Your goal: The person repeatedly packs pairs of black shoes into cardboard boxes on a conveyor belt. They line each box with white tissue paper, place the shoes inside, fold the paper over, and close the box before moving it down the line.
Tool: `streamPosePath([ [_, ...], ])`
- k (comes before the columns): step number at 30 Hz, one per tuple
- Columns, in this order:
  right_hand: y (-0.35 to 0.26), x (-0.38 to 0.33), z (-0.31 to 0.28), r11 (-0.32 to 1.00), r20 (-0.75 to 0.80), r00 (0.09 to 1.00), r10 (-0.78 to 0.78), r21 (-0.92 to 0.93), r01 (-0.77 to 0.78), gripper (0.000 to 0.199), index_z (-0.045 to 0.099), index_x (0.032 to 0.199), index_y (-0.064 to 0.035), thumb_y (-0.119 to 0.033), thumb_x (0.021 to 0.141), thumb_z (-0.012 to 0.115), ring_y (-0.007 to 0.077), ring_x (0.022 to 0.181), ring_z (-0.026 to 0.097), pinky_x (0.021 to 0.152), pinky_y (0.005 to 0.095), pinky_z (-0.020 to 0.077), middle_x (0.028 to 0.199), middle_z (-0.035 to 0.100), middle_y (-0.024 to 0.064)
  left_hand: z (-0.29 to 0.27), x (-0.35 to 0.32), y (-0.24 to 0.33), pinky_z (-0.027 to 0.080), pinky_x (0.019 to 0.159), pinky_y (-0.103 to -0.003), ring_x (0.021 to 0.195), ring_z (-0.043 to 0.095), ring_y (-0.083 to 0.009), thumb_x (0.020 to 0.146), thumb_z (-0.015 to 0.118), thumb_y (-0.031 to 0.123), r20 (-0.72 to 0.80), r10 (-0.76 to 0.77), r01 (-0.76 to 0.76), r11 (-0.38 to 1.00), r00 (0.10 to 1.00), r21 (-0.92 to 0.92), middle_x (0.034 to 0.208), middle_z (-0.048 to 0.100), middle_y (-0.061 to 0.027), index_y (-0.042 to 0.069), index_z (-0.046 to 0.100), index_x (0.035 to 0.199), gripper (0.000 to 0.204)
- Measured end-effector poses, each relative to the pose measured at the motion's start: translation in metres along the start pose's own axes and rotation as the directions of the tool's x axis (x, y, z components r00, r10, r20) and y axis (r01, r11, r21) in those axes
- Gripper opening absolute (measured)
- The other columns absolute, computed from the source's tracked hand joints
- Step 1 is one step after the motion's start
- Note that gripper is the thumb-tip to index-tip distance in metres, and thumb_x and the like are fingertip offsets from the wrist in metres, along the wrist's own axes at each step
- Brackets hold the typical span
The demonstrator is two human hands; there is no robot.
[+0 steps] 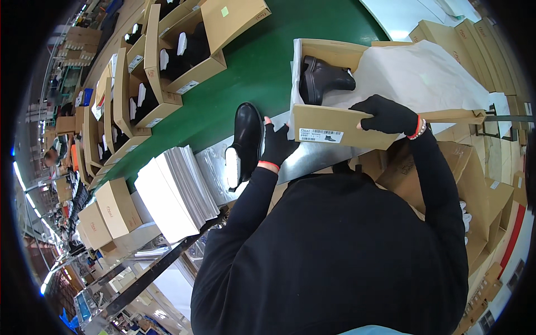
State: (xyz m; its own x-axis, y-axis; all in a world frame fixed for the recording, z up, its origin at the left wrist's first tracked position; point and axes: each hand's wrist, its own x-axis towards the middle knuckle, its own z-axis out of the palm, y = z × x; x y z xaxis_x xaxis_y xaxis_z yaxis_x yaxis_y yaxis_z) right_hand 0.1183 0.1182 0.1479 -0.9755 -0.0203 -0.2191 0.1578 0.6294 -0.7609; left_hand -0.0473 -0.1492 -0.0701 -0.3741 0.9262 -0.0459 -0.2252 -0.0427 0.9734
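Observation:
A black leather boot [246, 134], with white stuffing in its shaft, rests across the green belt's edge and the metal strip. Close beside its right side is my left hand [279, 144] in a black fingerless glove, fingers apart; I cannot tell whether a fingertip touches the boot. To the right stands an open cardboard shoe box [318, 120] with a printed label on its near wall. My right hand [386, 116], gloved too, grips the top of that wall. Inside, a dark boot [329, 81] lies next to white tissue paper [410, 72], which spreads over the box's right part.
Several open shoe boxes [190, 78] holding boots line the belt [251, 50] at the left. A thick stack of white paper sheets [173, 192] lies left of me. Closed boxes [118, 206] sit beyond it. Larger cartons [469, 184] stand at my right.

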Motion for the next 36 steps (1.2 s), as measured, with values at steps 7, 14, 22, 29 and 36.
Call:
streamPosePath([
  [7,0.011,-0.001,0.026,0.994,0.006,0.994,-0.109,0.029,0.109,0.037,0.064,0.109,-0.0009,-0.019,0.078,0.067,0.0365,0.088,0.063,0.081,0.0416,0.0486,0.098,0.067,0.02,-0.008,0.01,0.044,0.039,0.102,-0.035,0.118,0.052,-0.0243,0.081,0.058,0.03,-0.283,-0.244,0.203,0.965,0.928,-0.165,0.129,0.052,-0.0184,-0.003,0.04,0.136,0.066],
  [14,0.068,-0.028,0.141,0.941,0.312,0.928,0.205,0.197,-0.275,0.052,0.054,0.128,-0.0048,-0.024,0.082,0.069,0.0303,0.103,0.059,0.088,0.0385,0.0468,0.117,0.062,0.014,-0.014,-0.006,0.123,0.045,0.096,-0.036,0.103,0.06,-0.0219,0.089,0.055,0.027,-0.41,-0.219,-0.081,0.797,0.886,-0.599,0.114,0.058,-0.0095,0.004,0.051,0.123,0.042],
  [22,0.134,0.023,0.111,0.067,0.042,0.775,0.63,0.992,-0.108,0.03,0.051,0.098,-0.0149,-0.038,0.088,0.067,0.0189,0.1,0.058,0.08,0.0379,0.0493,0.094,0.053,0.0005,-0.039,0.002,0.09,0.046,0.089,-0.035,0.103,0.06,-0.022,0.101,0.036,0.041,-0.558,0.006,0.052,0.995,0.83,0.087,0.113,0.064,-0.0084,0.004,0.058,0.116,0.046],
  [29,0.103,0.041,0.083,0.779,-0.539,0.586,0.605,0.553,-0.296,0.078,0.039,0.138,0.0001,-0.053,0.086,0.063,0.0298,0.121,0.049,0.099,0.04,0.0396,0.132,0.048,0.0195,0.058,0.052,0.021,0.036,0.103,-0.036,0.117,0.05,-0.0262,0.094,0.049,0.032,-0.143,0.015,0.122,0.439,0.99,0.89,0.131,0.052,-0.0132,-0.002,0.03,0.144,0.063],
  [36,0.06,0.057,0.171,0.864,-0.669,0.732,-0.133,-0.439,-0.245,0.068,0.04,0.136,0.0001,-0.037,0.083,0.063,0.0401,0.127,0.041,0.103,0.0588,0.0272,0.135,0.045,0.0258,0.168,0.059,0.058,0.021,0.115,-0.04,0.143,0.024,-0.027,0.089,0.056,0.03,0.143,0.192,-0.167,0.114,0.971,0.979,0.154,0.026,-0.0144,0.007,0.023,0.149,0.072],
])
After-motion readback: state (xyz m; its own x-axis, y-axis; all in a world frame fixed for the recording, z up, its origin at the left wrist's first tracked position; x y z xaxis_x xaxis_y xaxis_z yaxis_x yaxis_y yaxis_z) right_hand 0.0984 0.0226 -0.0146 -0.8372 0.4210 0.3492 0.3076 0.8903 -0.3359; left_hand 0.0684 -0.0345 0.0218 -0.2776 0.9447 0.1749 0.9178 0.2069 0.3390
